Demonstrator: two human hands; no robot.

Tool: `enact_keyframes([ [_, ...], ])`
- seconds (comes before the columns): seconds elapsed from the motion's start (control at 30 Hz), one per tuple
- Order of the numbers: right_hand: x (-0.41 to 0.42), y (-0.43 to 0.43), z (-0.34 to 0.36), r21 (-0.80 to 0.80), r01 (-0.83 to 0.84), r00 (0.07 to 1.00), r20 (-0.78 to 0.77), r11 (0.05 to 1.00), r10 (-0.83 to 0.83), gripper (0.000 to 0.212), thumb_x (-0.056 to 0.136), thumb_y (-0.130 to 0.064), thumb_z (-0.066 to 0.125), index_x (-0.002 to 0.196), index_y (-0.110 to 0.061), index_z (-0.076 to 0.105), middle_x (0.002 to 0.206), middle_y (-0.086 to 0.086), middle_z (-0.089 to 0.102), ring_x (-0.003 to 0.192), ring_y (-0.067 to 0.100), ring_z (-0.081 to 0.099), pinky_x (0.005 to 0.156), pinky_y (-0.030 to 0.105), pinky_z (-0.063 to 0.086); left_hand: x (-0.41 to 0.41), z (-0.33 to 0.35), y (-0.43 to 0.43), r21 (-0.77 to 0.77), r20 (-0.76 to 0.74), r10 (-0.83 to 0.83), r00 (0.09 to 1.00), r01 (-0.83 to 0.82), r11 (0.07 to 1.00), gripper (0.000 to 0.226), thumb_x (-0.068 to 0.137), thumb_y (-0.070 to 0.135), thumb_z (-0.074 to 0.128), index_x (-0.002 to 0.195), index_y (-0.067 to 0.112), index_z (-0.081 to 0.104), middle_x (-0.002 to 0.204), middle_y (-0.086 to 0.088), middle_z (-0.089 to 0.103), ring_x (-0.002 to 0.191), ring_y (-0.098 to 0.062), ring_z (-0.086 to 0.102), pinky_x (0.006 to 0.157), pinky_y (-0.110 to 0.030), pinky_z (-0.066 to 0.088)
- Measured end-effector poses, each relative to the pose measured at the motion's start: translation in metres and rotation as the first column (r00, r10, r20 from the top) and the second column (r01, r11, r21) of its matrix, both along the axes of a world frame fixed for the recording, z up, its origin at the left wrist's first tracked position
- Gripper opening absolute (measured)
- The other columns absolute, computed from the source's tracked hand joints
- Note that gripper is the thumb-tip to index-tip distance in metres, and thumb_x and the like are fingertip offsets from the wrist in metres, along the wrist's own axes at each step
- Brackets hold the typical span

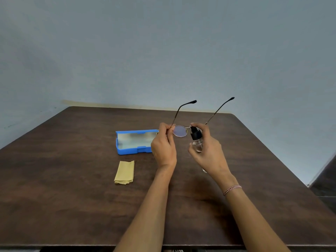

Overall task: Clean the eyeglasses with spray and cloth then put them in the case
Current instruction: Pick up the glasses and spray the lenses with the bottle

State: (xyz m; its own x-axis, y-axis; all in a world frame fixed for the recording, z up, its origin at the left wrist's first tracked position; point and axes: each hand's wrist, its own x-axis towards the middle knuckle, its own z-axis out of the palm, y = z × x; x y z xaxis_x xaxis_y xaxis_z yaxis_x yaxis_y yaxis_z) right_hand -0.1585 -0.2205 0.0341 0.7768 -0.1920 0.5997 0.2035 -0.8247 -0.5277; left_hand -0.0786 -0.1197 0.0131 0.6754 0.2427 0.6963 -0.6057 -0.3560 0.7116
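- Plain blue-grey wall point(163, 42) behind, evenly lit, faint scuffs low left.
- Dark brown wood-grain worktop point(72, 197), rounded far corners, up against wall.
- Dark patch point(325, 180) low right, can't tell what.

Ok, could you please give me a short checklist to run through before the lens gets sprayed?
1. Eyeglasses pinched at the frame's edge by the left hand: ok.
2. Spray bottle gripped in the right hand, finger on top of the pump: ok.
3. Nozzle aimed at the lens: cannot tell.
4. Cloth lying ready on the table: ok.
5. Case open: ok.
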Motion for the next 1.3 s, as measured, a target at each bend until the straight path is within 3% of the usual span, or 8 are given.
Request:
enact_keyframes([
  [0.1, 0.001, 0.003, -0.001, -0.030, -0.005, 1.000, 0.010, 1.000, 0.005, 0.061, 0.078, -0.010, 0.061, 0.121, -0.041, 0.030, 0.102, -0.007, 0.061, 0.066, 0.007, 0.053, 0.064, 0.023, 0.040, -0.002, 0.002, 0.001, 0.013, 0.009, -0.014, 1.000, 0.014, 1.000, 0.016, 0.092, 0.021, 0.055, 0.085, 0.007, 0.057, 0.066, 0.011, 0.050, 0.053, -0.004, 0.043, 0.048, -0.007, 0.024],
  [0.23, 0.000, 0.005, 0.000, -0.039, -0.024, 1.000, 0.018, 0.999, 0.025, 0.062, 0.077, -0.008, 0.061, 0.120, -0.040, 0.030, 0.105, -0.006, 0.060, 0.069, 0.012, 0.057, 0.065, 0.026, 0.046, 0.000, 0.001, 0.001, 0.010, 0.013, -0.036, 0.999, 0.036, 0.999, 0.013, 0.092, 0.019, 0.056, 0.087, 0.007, 0.057, 0.068, 0.010, 0.051, 0.054, -0.005, 0.046, 0.048, -0.009, 0.029],
  [0.37, 0.001, 0.005, -0.001, -0.049, -0.043, 0.999, 0.013, 0.998, 0.044, 0.068, 0.075, -0.008, 0.061, 0.128, -0.040, 0.033, 0.101, -0.007, 0.062, 0.071, 0.011, 0.057, 0.067, 0.027, 0.050, 0.001, 0.001, 0.002, -0.003, 0.024, -0.049, 0.999, 0.049, 0.999, 0.014, 0.092, 0.020, 0.056, 0.087, 0.008, 0.058, 0.069, 0.011, 0.052, 0.054, -0.004, 0.046, 0.049, -0.009, 0.030],
  [0.57, 0.002, 0.001, -0.002, -0.002, 0.036, 0.999, 0.004, 0.999, -0.036, 0.065, 0.074, -0.009, 0.059, 0.123, -0.042, 0.032, 0.091, -0.003, 0.062, 0.065, 0.020, 0.057, 0.064, 0.034, 0.050, 0.001, 0.002, 0.002, -0.018, 0.032, -0.023, 0.999, 0.024, 1.000, 0.012, 0.092, 0.020, 0.058, 0.086, 0.009, 0.058, 0.066, 0.012, 0.050, 0.052, -0.003, 0.043, 0.045, -0.006, 0.028],
  [0.87, 0.002, -0.001, -0.004, 0.001, 0.033, 0.999, -0.003, 0.999, -0.033, 0.068, 0.076, -0.010, 0.058, 0.126, -0.045, 0.032, 0.093, -0.006, 0.063, 0.062, 0.011, 0.054, 0.064, 0.029, 0.048, 0.001, 0.002, 0.004, -0.049, 0.004, -0.030, 1.000, 0.030, 0.998, 0.015, 0.092, 0.021, 0.057, 0.085, 0.007, 0.057, 0.066, 0.012, 0.050, 0.048, 0.003, 0.039, 0.043, -0.008, 0.030],
  [1.0, 0.000, 0.004, -0.003, -0.086, -0.017, 0.999, -0.045, 0.996, 0.013, 0.066, 0.075, -0.011, 0.059, 0.126, -0.043, 0.031, 0.089, -0.013, 0.056, 0.067, 0.009, 0.051, 0.065, 0.027, 0.046, 0.002, 0.002, 0.003, -0.036, 0.011, -0.036, 0.999, 0.037, 0.999, 0.016, 0.092, 0.021, 0.058, 0.086, 0.007, 0.057, 0.065, 0.011, 0.050, 0.048, 0.004, 0.039, 0.044, -0.007, 0.030],
  [1.13, 0.002, -0.005, -0.003, 0.008, 0.103, 0.995, 0.001, 0.995, -0.103, 0.065, 0.077, -0.011, 0.059, 0.126, -0.042, 0.031, 0.091, -0.007, 0.062, 0.069, 0.016, 0.058, 0.066, 0.030, 0.048, 0.003, 0.003, 0.004, -0.086, -0.018, -0.042, 0.999, 0.040, 0.995, 0.016, 0.092, 0.020, 0.057, 0.085, 0.005, 0.057, 0.069, 0.013, 0.053, 0.049, 0.004, 0.041, 0.046, -0.007, 0.033],
  [1.3, 0.001, -0.021, -0.002, 0.106, 0.239, 0.971, 0.001, 0.965, -0.241, 0.059, 0.079, -0.008, 0.058, 0.128, -0.033, 0.036, 0.082, -0.004, 0.063, 0.069, 0.014, 0.059, 0.066, 0.023, 0.039, 0.002, 0.003, 0.002, -0.093, -0.038, -0.034, 0.999, 0.030, 0.995, 0.013, 0.091, 0.015, 0.057, 0.085, 0.004, 0.055, 0.065, 0.010, 0.049, 0.049, 0.001, 0.041, 0.046, -0.012, 0.032],
])
